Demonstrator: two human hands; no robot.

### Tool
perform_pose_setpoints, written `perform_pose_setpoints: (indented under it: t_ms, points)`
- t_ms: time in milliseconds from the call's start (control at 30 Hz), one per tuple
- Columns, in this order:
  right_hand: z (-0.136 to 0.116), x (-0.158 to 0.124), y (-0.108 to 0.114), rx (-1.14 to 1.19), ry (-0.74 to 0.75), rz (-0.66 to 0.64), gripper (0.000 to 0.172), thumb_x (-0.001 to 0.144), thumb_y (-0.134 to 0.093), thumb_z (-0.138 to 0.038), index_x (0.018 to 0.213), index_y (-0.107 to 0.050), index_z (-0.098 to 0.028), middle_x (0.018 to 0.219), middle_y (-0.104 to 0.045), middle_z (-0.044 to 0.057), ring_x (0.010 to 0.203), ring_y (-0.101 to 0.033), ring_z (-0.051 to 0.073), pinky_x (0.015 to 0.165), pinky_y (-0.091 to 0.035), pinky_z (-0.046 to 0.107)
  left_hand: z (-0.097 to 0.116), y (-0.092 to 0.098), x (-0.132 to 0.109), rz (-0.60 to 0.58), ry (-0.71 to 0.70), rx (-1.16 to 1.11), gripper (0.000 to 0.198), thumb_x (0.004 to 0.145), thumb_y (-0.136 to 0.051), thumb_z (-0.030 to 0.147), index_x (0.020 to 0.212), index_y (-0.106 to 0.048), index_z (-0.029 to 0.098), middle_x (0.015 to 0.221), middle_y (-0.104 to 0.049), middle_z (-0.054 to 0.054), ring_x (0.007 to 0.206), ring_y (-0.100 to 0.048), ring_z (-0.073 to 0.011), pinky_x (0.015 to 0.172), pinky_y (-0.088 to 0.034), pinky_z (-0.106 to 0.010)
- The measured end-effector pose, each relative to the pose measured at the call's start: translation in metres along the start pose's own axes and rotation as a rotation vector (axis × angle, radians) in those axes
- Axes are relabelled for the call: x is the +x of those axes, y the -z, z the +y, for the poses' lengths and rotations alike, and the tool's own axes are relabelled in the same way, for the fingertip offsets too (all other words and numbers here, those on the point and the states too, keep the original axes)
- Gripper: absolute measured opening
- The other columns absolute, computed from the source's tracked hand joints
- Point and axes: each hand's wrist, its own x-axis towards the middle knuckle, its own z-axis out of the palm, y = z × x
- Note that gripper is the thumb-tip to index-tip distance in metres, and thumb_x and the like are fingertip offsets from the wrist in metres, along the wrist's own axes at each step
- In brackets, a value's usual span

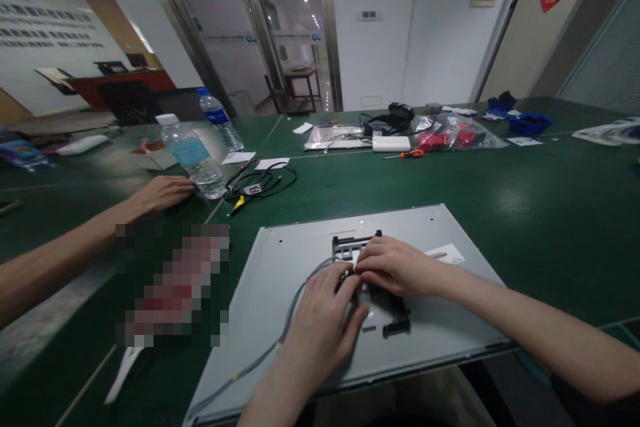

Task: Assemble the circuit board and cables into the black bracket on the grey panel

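A flat light-grey metal panel lies in front of me, its near edge at the table's edge. Fixed on its middle is a black plastic bracket, largely covered by my hands. My left hand rests over the bracket's left side, fingers bent and closed at its centre. From the right, my right hand reaches in, its fingertips pinched together against those of the left. What they grip between them is too small and hidden to make out. A grey cable runs from under the left hand to the panel's lower left corner.
Another person's hand lies on the green table at left, beside a water bottle. Black cables are coiled nearby. An orange-handled screwdriver, a white box and plastic bags lie farther back.
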Motion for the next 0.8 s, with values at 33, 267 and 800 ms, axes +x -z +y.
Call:
perform_pose_setpoints:
  t_ms: [33, 267, 800]
  points:
    - [-0.0004, 0.0001, 0.0004, -0.002, -0.002, -0.003, 0.017, 0.095, -0.052, -0.019, 0.104, -0.066, -0.018, 0.102, -0.068, 0.008, 0.094, -0.058, 0.019, 0.089, -0.046, 0.037, -0.0006, -0.0005, -0.0002, -0.001, 0.000, 0.001, 0.036, 0.085, -0.060, 0.020, 0.121, -0.054, 0.022, 0.128, -0.054, -0.010, 0.117, -0.052, -0.0302, 0.095, -0.048, -0.051]
    - [-0.0007, -0.0004, 0.0006, -0.023, -0.012, -0.021, 0.019, 0.097, -0.051, -0.023, 0.102, -0.068, -0.018, 0.104, -0.067, 0.008, 0.096, -0.056, 0.019, 0.088, -0.046, 0.037, -0.0006, -0.0013, 0.0004, -0.025, 0.014, 0.006, 0.036, 0.086, -0.059, 0.020, 0.121, -0.053, 0.021, 0.129, -0.052, -0.011, 0.119, -0.049, -0.0309, 0.098, -0.045, -0.053]
    - [-0.0032, -0.0014, 0.0049, 0.043, -0.017, -0.025, 0.021, 0.091, -0.057, -0.022, 0.110, -0.063, -0.015, 0.107, -0.065, 0.011, 0.098, -0.057, 0.021, 0.088, -0.048, 0.037, 0.0008, 0.0006, 0.0013, -0.035, 0.012, -0.013, 0.035, 0.086, -0.058, 0.020, 0.121, -0.052, 0.021, 0.129, -0.051, -0.011, 0.120, -0.049, -0.0301, 0.098, -0.045, -0.052]
